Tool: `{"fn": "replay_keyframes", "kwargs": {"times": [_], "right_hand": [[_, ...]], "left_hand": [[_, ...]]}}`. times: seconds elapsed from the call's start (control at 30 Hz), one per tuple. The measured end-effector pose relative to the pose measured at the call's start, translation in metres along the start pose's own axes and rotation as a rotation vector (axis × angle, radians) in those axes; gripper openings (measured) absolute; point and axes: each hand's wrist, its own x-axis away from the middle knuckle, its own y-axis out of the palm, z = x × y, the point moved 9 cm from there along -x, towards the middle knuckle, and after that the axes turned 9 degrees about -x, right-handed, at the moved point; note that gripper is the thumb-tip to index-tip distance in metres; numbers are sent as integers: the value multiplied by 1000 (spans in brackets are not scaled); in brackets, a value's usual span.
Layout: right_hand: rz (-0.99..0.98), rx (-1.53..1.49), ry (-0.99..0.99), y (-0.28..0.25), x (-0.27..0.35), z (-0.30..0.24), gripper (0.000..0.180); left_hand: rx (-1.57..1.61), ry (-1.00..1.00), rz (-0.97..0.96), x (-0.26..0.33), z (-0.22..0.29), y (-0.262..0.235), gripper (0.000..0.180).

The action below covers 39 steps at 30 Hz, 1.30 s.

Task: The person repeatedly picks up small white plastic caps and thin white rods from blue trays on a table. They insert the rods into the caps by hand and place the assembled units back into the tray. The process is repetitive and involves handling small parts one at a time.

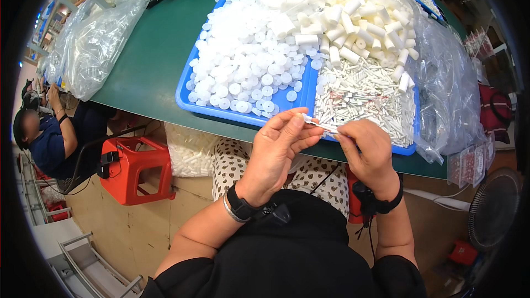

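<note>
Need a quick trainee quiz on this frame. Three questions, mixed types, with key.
1. Multiple choice: where do most of the whitish discs lie?
A. Right part of the blue tray
B. Left part of the blue tray
C. On the floor

2. True or false: the left hand is empty.

3. Fill in: the tabletop under the tray is ____ in colour.

Key:
1. B.
2. False: its fingers pinch a thin white piece, whose other end is at the fingertips of the right hand.
3. Green.
</note>
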Motion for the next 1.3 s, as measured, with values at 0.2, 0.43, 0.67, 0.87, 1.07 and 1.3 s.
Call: {"fn": "replay_keyframes", "kwargs": {"times": [0.2, 0.43, 0.67, 0.87, 1.07, 1.3], "right_hand": [[-162, -836, 934, 40, 33, 40, 21], [-189, -440, 618, 26, 18, 24, 22], [90, 168, 619, -72, -17, 79, 20], [-43, 800, 681, -111, -9, 139, 20], [194, 486, 455, -110, -7, 92, 23], [-159, -230, 533, -10, 25, 21, 22]], "left_hand": [[33, -74, -112, 3, -16, 12, 33], [-95, -89, -92, 4, -19, 13, 32], [-107, -43, -25, 3, -13, 5, 32], [-77, -126, -88, 7, -19, 13, 34], [-112, -75, -148, 4, -12, 11, 37], [-325, 87, -313, 14, 6, 40, 31]]}}
